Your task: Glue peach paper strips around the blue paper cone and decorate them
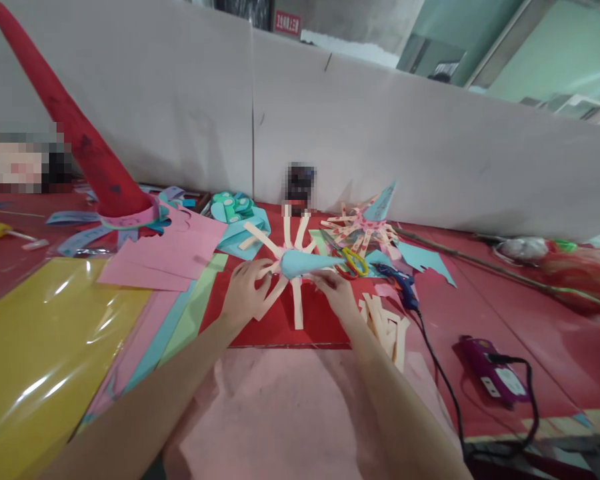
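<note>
A light-blue paper cone [305, 263] with cream paper strips fanning out from its base lies over a red sheet [220, 320] in front of me. My left hand [245, 287] is at its left side, fingers closed on a cream strip near the base. On the other side, under the cone's tip, my right hand [336, 293] has its fingers pinched on another strip; the fingertips are partly hidden. Scissors [355, 263] with yellow and red handles lie just beyond my right hand. Loose cream strips [387, 327] are piled beside my right forearm.
A blue glue gun [403, 287] trails its cord to a purple power strip [493, 373] at right. A similar finished-looking cone piece [375, 213] stands behind. Pink sheets [170, 250], a yellow sheet [45, 333] and a tall red cone [95, 160] are at left. A grey partition [180, 100] borders the table.
</note>
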A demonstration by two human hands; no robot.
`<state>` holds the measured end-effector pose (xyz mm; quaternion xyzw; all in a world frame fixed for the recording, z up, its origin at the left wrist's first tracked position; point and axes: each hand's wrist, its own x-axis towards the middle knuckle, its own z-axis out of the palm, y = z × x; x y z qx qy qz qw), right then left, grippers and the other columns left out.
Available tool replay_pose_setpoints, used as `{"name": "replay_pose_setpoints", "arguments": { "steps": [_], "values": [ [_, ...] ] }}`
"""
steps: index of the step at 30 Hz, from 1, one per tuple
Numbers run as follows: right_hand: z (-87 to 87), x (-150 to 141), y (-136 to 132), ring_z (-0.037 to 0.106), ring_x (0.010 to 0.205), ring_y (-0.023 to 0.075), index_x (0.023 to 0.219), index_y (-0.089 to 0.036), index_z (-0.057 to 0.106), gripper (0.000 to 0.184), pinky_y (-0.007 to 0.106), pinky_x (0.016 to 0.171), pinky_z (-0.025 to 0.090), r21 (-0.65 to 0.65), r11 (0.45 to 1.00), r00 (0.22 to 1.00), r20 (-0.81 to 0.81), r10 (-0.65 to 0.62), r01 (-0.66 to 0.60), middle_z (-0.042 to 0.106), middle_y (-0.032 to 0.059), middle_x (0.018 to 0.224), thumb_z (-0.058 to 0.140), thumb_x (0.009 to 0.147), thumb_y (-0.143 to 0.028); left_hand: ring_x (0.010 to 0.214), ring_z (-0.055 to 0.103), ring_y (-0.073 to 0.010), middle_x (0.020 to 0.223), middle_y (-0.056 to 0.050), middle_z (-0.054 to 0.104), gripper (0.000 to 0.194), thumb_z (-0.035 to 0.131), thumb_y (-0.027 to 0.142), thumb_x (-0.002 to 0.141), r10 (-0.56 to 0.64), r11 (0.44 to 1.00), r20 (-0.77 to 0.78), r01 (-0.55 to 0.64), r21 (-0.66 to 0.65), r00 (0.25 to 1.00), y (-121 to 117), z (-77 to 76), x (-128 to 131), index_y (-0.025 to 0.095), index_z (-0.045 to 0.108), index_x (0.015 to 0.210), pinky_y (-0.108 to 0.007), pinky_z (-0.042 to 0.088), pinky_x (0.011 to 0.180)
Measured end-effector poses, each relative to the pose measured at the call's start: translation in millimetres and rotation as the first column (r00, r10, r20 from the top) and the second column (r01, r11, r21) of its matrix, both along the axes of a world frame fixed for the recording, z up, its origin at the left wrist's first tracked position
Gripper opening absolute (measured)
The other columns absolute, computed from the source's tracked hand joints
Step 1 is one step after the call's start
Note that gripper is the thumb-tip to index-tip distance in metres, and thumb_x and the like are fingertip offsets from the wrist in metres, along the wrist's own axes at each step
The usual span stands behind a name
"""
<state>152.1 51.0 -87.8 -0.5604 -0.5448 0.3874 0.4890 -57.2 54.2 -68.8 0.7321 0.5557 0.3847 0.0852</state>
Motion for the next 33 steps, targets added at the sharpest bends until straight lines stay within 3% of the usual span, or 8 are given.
{"name": "replay_pose_setpoints", "arguments": {
  "steps": [3,6,9,11,15,23,30,33],
  "values": [
    [3.7,3,-1,0.065,0.091,0.0208,0.090,-0.019,0.066,0.027,0.034,0.081,0.050,0.040,0.999,0.999,0.025,0.026,-0.027,0.071,0.0063,0.099,0.056,0.075,-0.039,0.097,0.062,-0.0203,0.107,-0.003,0.069,0.025,0.049,0.015,0.081,-0.032,0.997,0.025,0.033,-0.074,0.999,-4,3.2,0,0.021,0.060,0.102,-0.034,0.047,0.088],
    [4.8,8,-2,0.063,0.092,0.0204,0.089,-0.020,0.066,0.022,0.034,0.084,0.049,0.137,0.991,0.975,0.219,-0.037,0.007,0.069,0.0071,0.098,0.048,0.079,-0.029,0.091,0.066,-0.0198,0.099,-0.001,0.071,0.024,0.047,0.012,0.079,-0.142,0.979,-0.081,0.128,-0.160,0.986,-9,5.4,0,0.022,0.064,0.092,-0.033,0.048,0.083],
    [-0.3,16,1,0.061,0.089,0.0230,0.086,-0.018,0.067,0.024,0.039,0.086,0.046,0.273,0.956,0.835,0.499,-0.233,0.103,0.067,0.0106,0.091,0.044,0.080,-0.023,0.075,0.067,-0.0197,0.082,0.001,0.073,0.025,0.046,0.010,0.077,-0.206,0.958,-0.245,0.143,-0.250,0.947,-15,4.6,2,0.024,0.065,0.084,-0.033,0.049,0.073],
    [-6.4,20,5,0.059,0.092,0.0244,0.088,-0.017,0.067,0.025,0.041,0.088,0.044,0.326,0.934,0.747,0.583,-0.320,0.145,0.066,0.0126,0.092,0.044,0.081,-0.021,0.066,0.066,-0.0201,0.073,0.000,0.071,0.024,0.045,0.012,0.078,-0.205,0.955,-0.307,0.121,-0.272,0.929,-17,3.1,3,0.024,0.065,0.085,-0.033,0.048,0.067],
    [-17.6,20,11,0.057,0.100,0.0251,0.096,-0.017,0.068,0.030,0.042,0.092,0.042,0.283,0.949,0.674,0.676,-0.298,0.135,0.066,0.0128,0.104,0.042,0.083,-0.018,0.068,0.064,-0.0243,0.073,-0.005,0.069,0.022,0.045,0.018,0.083,-0.145,0.962,-0.367,0.044,-0.271,0.919,-19,1.1,6,0.020,0.061,0.098,-0.032,0.046,0.058],
    [-17.6,10,8,0.043,0.121,0.0313,0.127,-0.024,0.054,0.042,0.052,0.094,0.037,0.221,0.972,0.595,0.771,-0.226,0.083,0.051,0.0113,0.135,0.033,0.093,-0.035,0.075,0.065,-0.0246,0.082,-0.007,0.068,0.018,0.043,0.018,0.087,-0.188,0.942,-0.377,0.058,-0.332,0.907,-20,-0.3,9,0.018,0.056,0.100,-0.031,0.046,0.059],
    [-16.2,12,8,0.047,0.114,0.0264,0.113,-0.019,0.062,0.038,0.044,0.094,0.038,0.305,0.948,0.630,0.719,-0.294,0.094,0.058,0.0119,0.124,0.031,0.092,-0.027,0.087,0.063,-0.0254,0.090,-0.008,0.067,0.013,0.046,0.017,0.085,-0.170,0.960,-0.352,0.074,-0.268,0.920,-20,-0.8,10,0.019,0.055,0.094,-0.034,0.048,0.069],
    [-9.1,13,15,0.052,0.104,0.0282,0.100,-0.015,0.066,0.037,0.045,0.090,0.039,0.319,0.933,0.553,0.754,-0.355,0.163,0.063,0.0159,0.106,0.032,0.091,-0.027,0.090,0.062,-0.0258,0.092,-0.008,0.067,0.015,0.045,0.013,0.084,-0.199,0.954,-0.332,0.104,-0.282,0.922,-20,1.3,10,0.019,0.056,0.092,-0.036,0.048,0.075]
  ]
}}
